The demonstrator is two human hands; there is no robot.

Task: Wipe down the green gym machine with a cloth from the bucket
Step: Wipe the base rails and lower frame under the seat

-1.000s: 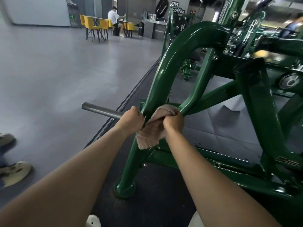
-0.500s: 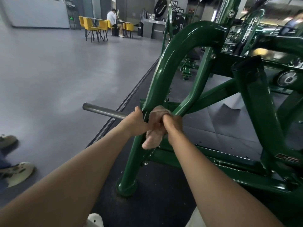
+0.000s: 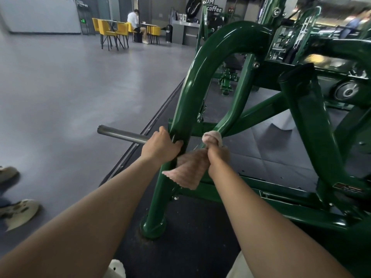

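The green gym machine (image 3: 202,71) fills the right half of the view, its thick curved tube arching down to a foot on the dark mat. My left hand (image 3: 160,146) grips that tube where a steel plate peg (image 3: 120,133) sticks out to the left. My right hand (image 3: 215,150) holds a pinkish-beige cloth (image 3: 187,170) just right of the tube, at the thinner diagonal brace. One end of the cloth bunches above my fist and the rest hangs below toward the tube. No bucket is in view.
Someone's shoes (image 3: 18,209) stand on the grey floor at the left edge. Yellow chairs (image 3: 112,30) and a seated person (image 3: 135,22) are far back by a coffee counter. More green frame bars (image 3: 309,121) and a low rail crowd the right side.
My right hand has pulled away from my left, moving right and off the curved tube, and the cloth has opened out to hang below it. My left hand keeps its grip.
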